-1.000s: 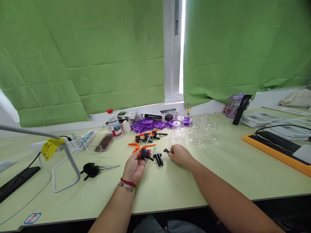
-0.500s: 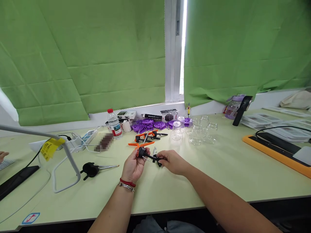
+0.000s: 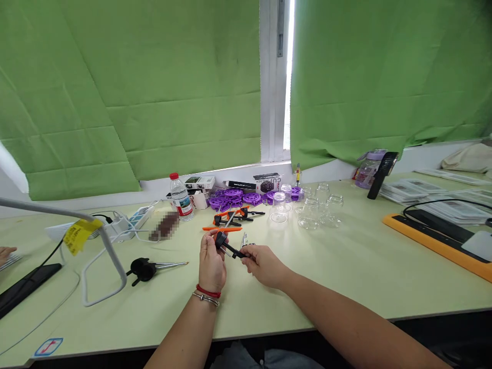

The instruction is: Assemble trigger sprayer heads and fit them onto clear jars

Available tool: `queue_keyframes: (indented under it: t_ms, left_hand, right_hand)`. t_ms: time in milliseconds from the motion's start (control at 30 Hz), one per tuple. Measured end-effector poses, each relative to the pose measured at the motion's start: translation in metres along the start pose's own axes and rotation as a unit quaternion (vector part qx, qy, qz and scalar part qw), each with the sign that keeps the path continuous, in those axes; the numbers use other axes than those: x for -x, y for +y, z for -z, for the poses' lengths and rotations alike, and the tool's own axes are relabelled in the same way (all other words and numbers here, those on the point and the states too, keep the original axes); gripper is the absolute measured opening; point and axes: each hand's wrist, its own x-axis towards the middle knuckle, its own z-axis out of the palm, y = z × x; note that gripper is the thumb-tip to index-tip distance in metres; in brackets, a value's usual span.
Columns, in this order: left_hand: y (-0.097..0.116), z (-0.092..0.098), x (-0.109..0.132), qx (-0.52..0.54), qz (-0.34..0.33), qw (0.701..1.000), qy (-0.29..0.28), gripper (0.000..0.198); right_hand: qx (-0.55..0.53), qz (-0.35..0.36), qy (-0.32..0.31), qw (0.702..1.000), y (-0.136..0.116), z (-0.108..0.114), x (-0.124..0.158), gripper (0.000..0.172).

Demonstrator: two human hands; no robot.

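A black-and-orange plastic assembly is held above the table between my two hands. Its long orange bar sticks out on the far side, and a thin metal rod shows beside its black arm. My left hand is closed around the thick black end. At the other end of the arm, my right hand pinches the tip between thumb and fingers. Just behind my right fingers lie small metal parts, partly covered. Farther back are several similar black-and-orange pieces.
Purple wheel-shaped parts are piled near the window wall, beside a water bottle. Clear jars stand to the right. Left are a black holder, a white metal frame and another person's hand. An orange-edged board lies far right.
My left hand has turned more upright around the thick end. My right hand has shifted slightly left and down, and the black arm between them now shows more clearly.
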Motion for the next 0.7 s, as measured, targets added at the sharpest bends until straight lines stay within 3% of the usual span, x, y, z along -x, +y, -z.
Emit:
queue_keyframes:
  t_ms: [100,200,500,700]
  left_hand:
    - [-0.001,0.002,0.003,-0.051,-0.079,0.995,-0.033,0.025]
    - [-0.001,0.004,0.004,-0.091,-0.115,0.987,-0.063,0.021]
    - [0.005,0.0,0.004,-0.136,-0.067,0.98,-0.127,0.035]
    - [0.009,-0.003,0.003,-0.075,-0.058,0.992,-0.078,0.036]
  right_hand:
    - [-0.006,0.003,0.01,1.0,-0.002,-0.002,0.001,0.013]
    - [-0.043,-0.019,0.026,0.999,0.001,-0.001,-0.001,0.011]
    - [-0.15,-0.072,0.037,0.985,0.008,0.012,-0.007,0.016]
    - [-0.154,-0.086,0.004,0.984,0.003,0.013,-0.004,0.015]
